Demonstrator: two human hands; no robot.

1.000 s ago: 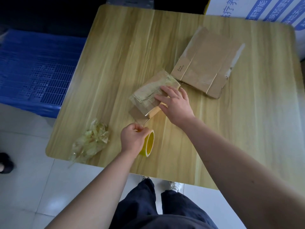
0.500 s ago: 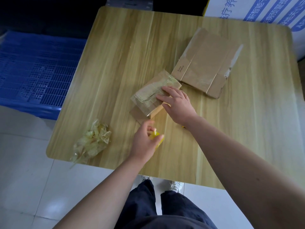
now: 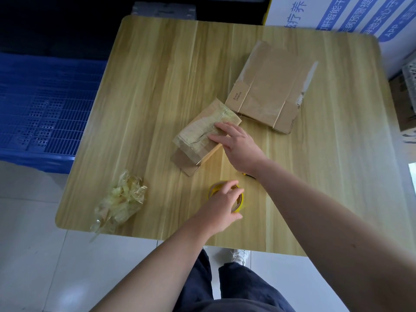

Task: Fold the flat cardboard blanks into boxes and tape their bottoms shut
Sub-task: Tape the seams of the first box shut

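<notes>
Nearest the person, the left hand has come back from the box corner toward the front edge of the bench. A second ago it was pinching the tape end right by the box, with the tape roll standing on edge. Now the roll lies flat on the bench, well apart from the box, and the left fingers are curled over its top, with the thumb against its side. No strip shows between roll and box, so the tape looks to be parted from the box.

To the left, near the same edge, a wad of used tape lies where it was.

Further in, the right hand has not moved. Its fingers lie straight and spread on the taped bottom of the box, pressing it flat. The box sits bottom-up near the middle of the bench. Something small and yellow-black shows under the right wrist, too hidden to identify.

Beyond the box, just beside its far corner, the stack of flat blanks waits untouched.

This box's bottom seems sealed; the likely next step is to set it aside and take a new blank.
</notes>
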